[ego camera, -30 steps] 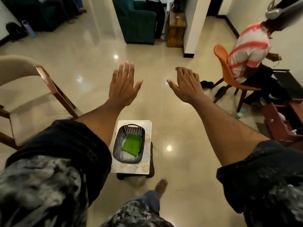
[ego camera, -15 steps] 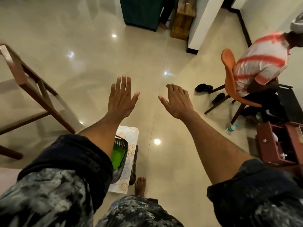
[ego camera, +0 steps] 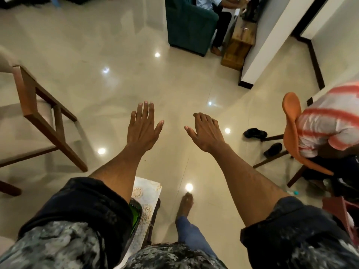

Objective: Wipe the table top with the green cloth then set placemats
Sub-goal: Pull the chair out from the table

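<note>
My left hand and my right hand are stretched out in front of me, palms down, fingers spread, holding nothing, high above the floor. Low down beside my left arm stands a small stool with a patterned white top. On it sits a dark basket, mostly hidden by my sleeve, with a sliver of the green cloth showing inside. My bare right foot is on the tiles just right of the stool.
A wooden-framed chair stands at the left. At the right a person in a striped shirt sits on an orange chair, with dark shoes nearby. A teal armchair and wooden cabinet are at the back.
The view has shifted forward and left, so the stool and basket have slid down under my left arm and the cloth is nearly hidden. Both hands stay open and outstretched.
</note>
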Motion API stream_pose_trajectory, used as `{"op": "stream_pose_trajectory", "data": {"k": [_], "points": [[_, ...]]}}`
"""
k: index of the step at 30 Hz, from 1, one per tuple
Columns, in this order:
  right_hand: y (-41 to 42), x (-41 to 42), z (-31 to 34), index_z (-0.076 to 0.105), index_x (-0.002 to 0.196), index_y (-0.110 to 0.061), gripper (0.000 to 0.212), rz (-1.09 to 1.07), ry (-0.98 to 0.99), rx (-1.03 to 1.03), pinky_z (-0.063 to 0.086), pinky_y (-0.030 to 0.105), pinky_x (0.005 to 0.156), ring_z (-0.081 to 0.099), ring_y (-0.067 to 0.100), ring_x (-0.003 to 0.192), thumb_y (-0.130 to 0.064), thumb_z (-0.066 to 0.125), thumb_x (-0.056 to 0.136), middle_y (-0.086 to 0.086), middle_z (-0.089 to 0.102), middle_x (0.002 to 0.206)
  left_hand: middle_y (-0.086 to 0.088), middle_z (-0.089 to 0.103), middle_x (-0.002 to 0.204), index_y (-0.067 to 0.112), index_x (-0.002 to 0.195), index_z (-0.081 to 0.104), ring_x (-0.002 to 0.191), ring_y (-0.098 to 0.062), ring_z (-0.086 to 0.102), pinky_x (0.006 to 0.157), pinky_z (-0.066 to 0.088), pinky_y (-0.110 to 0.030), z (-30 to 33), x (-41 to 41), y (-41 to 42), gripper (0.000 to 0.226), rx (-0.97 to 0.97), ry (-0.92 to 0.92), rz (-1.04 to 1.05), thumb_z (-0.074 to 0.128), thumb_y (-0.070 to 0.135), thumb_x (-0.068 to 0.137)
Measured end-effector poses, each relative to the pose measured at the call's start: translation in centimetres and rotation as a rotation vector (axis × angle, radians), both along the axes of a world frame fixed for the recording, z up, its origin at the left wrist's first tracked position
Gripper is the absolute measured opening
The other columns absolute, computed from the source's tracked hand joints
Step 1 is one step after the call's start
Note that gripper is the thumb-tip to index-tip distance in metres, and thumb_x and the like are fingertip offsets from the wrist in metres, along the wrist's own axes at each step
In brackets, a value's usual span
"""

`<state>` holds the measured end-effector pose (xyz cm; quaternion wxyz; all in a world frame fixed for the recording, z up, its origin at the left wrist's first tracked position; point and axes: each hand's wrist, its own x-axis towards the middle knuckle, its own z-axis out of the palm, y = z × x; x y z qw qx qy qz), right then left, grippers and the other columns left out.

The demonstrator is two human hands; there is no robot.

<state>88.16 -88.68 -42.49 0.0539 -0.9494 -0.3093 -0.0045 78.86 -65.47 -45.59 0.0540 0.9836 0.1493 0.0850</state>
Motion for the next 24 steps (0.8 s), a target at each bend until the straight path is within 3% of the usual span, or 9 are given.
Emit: {"op": "stream_pose_trajectory", "data": {"k": [9, 17, 24], "points": [[3.9, 15.0, 1.0, 0.044, 0.147, -0.007, 0.063, 0.144, 0.004, 0.009, 0.038, 0.047, 0.112, 0.048, 0.033, 0.136, -0.057, 0.035, 0.108, 0.013, 0.052, 0.145, -0.014, 0.017, 0.174, 0.008, 0.167, 0.014, 0.162, -0.031, 0.013, 0.129, 0.018, -0.048, 1.8, 12.1, 1.9, 0.082, 0.003, -0.038, 0.169, 0.009, 0.061, 0.105], [8.0, 24.0, 1.8, 0.044, 0.147, -0.007, 0.064, 0.272, 0.006, 0.031, 0.038, 0.046, 0.112, 0.047, 0.033, 0.135, -0.057, 0.031, 0.109, 0.012, 0.052, 0.143, -0.017, 0.027, 0.170, 0.005, 0.165, 0.021, 0.159, -0.035, 0.022, 0.125, 0.025, -0.052, 1.8, 16.8, 4.8, 0.080, 0.048, 0.010, 0.292, 0.015, 0.059, 0.106], [9.2, 29.9, 0.8, 0.045, 0.145, -0.007, 0.062, 0.299, 0.014, 0.044, 0.039, 0.046, 0.111, 0.049, 0.032, 0.134, -0.056, 0.033, 0.109, 0.012, 0.052, 0.143, -0.017, 0.024, 0.171, 0.006, 0.165, 0.017, 0.161, -0.034, 0.019, 0.127, 0.023, -0.050, 2.6, 22.9, 6.4, 0.075, 0.057, 0.016, 0.313, 0.027, 0.055, 0.109]]}}
